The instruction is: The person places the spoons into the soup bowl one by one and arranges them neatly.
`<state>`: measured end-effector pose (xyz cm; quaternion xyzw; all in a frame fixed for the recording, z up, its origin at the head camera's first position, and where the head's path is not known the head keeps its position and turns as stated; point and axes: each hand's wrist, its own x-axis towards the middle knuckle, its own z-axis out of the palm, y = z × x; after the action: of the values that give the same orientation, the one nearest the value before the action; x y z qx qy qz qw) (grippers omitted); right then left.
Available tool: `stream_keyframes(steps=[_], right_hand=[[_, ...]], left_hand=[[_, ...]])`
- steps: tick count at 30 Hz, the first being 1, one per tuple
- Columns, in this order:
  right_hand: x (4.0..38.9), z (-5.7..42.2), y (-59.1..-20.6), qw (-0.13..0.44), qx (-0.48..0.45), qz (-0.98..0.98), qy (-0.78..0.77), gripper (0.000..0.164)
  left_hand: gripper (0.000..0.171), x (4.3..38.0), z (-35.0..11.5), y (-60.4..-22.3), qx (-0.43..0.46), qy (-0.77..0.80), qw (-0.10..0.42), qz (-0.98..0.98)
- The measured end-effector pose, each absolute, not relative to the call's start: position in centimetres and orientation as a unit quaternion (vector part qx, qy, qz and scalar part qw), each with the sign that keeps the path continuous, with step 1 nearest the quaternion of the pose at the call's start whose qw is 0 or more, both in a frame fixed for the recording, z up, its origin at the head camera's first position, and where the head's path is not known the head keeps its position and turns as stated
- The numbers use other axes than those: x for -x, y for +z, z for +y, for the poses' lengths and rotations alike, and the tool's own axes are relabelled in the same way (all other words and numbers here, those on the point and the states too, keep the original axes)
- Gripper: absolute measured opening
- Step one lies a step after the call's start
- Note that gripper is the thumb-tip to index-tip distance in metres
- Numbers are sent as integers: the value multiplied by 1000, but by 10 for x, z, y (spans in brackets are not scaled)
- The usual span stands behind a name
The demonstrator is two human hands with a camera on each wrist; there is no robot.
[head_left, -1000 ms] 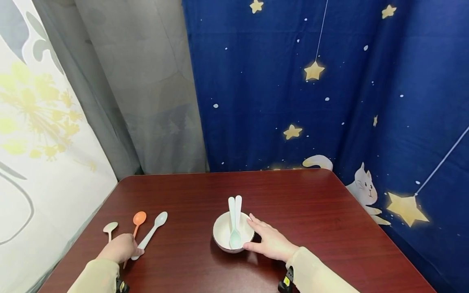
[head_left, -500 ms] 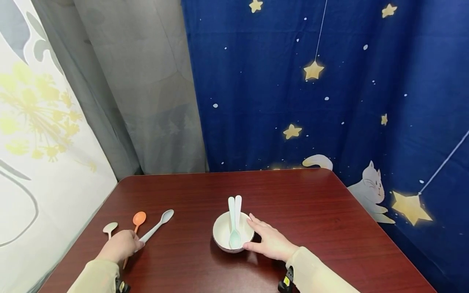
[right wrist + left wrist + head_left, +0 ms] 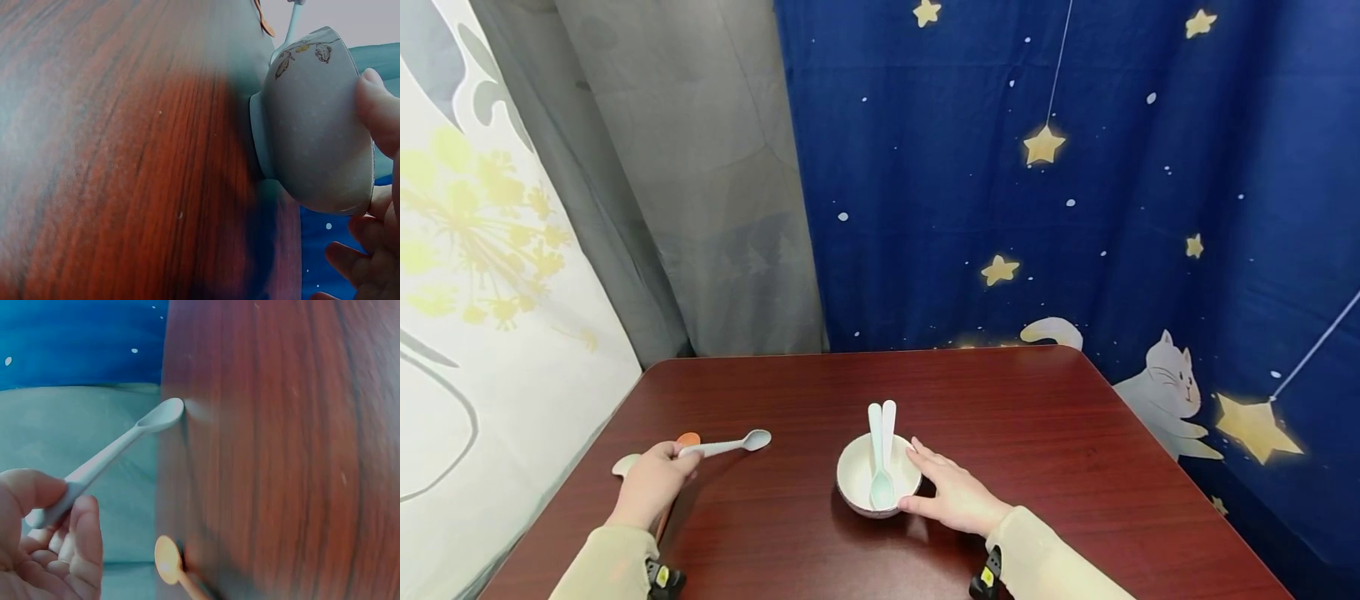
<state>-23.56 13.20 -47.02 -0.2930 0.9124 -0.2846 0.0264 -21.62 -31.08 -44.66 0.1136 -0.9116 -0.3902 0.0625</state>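
Note:
My left hand (image 3: pixel 651 485) pinches a pale grey spoon (image 3: pixel 726 447) by its handle end, raised with its scoop pointing right. In the left wrist view, thumb and fingers close on the end of that handle. Below the hand lie an orange spoon (image 3: pixel 688 438) and a cream spoon (image 3: pixel 625 465), both partly hidden by it. My right hand (image 3: pixel 955 496) holds the right side of a cream bowl (image 3: pixel 853 475), thumb and fingers at its rim. Leaning in the bowl are a mint-green spoon (image 3: pixel 882 492) and another with a white handle (image 3: pixel 889 423).
The red-brown wooden table (image 3: pixel 1037 433) has rounded far corners. Behind it hang a grey curtain (image 3: pixel 737 250) and a blue star-patterned curtain (image 3: pixel 925 208). A white patterned cloth (image 3: pixel 497 375) stands at the left.
My left hand has picked up the pale grey spoon from the table and moved it up and slightly right, turning it more level. The right hand and bowl stay in place.

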Motion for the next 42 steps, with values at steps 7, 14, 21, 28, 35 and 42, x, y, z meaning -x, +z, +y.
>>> stream_keyframes(steps=[7, 14, 21, 28, 35, 42], right_hand=[[236, 132, -473, 24, 294, 913, -284, 84], [236, 132, -473, 23, 295, 912, -285, 84], [236, 132, -473, 23, 295, 912, -283, 84], [236, 132, -472, 24, 294, 913, -282, 84], [236, 132, -471, 27, 291, 913, -283, 84], [235, 132, -472, 22, 293, 913, -281, 84]], left_hand=[[37, 222, -296, -445, -119, -574, 107, -803], [39, 227, -287, -440, -105, -689, 124, -707], [34, 234, -271, -433, -110, -749, 136, -639], [36, 241, -256, -429, -108, -755, 129, -633], [37, 247, -240, -424, -93, -751, 129, -641], [38, 251, -222, -416, -68, -750, 122, -646]])
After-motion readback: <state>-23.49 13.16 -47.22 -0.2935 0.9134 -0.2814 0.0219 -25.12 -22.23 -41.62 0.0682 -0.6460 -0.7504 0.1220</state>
